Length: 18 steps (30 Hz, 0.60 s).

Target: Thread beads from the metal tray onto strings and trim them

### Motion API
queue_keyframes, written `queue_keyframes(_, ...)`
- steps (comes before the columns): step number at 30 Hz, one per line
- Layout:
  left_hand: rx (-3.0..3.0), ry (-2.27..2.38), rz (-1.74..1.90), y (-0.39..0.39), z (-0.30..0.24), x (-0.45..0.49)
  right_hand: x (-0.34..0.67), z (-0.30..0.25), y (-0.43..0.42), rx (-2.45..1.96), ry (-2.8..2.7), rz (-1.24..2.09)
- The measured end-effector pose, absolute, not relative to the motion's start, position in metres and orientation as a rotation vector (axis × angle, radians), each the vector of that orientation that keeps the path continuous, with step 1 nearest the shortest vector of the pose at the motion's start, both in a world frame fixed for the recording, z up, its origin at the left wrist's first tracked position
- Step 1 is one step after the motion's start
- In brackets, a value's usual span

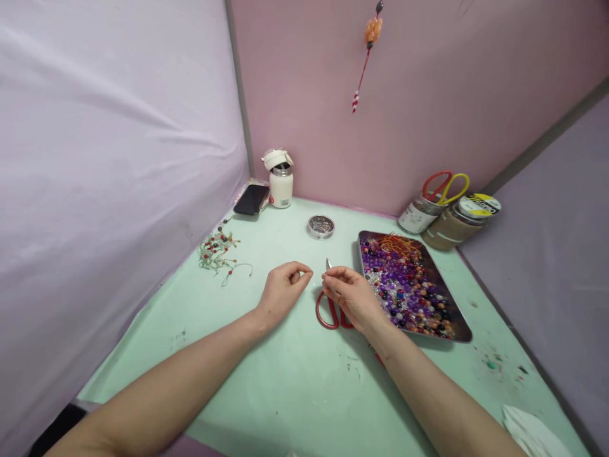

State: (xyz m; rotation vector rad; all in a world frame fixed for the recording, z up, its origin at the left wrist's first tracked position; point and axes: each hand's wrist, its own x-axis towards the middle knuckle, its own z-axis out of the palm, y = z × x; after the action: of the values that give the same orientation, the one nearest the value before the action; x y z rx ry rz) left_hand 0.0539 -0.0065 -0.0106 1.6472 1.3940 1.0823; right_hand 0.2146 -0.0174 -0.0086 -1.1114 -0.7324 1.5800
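Note:
My left hand (284, 287) rests on the pale green table (266, 381) with thumb and forefinger pinched together; what they pinch is too small to make out. My right hand (351, 295) lies just to its right, fingers also pinched, directly over red-handled scissors (327, 312) whose metal tip (328, 263) pokes out above the fingers. I cannot tell whether the hand grips the scissors or a fine thread. Right of that hand a metal tray (457, 320) holds many purple, clear and orange beads and orange cord.
Finished bead strings (217, 250) lie at the left. A phone (251, 199), a white flask (280, 181) and a small round tin (320, 226) stand at the back. Two jars, one with scissors (445, 187), sit at back right. A beaded ornament (370, 47) hangs on the wall.

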Motion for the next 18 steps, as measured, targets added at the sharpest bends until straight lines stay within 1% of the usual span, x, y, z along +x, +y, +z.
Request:
queue_keyframes(11, 1.655, 1.383, 1.039, -0.0082, -0.0084, 0.0558, 0.2147, -0.0121, -0.0173, -1.130, -0.798, 1.545)
queue_keyframes(14, 1.605, 1.363, 0.990, -0.0092, -0.0067, 0.0571, 0.2142, -0.0147, -0.0182, -1.174, -0.919, 1.486)
queue_keyframes(18, 1.483, 1.304, 0.917, -0.0097, -0.0047, 0.0592, 0.2138, -0.0152, -0.0197, -1.272, -1.130, 1.322)
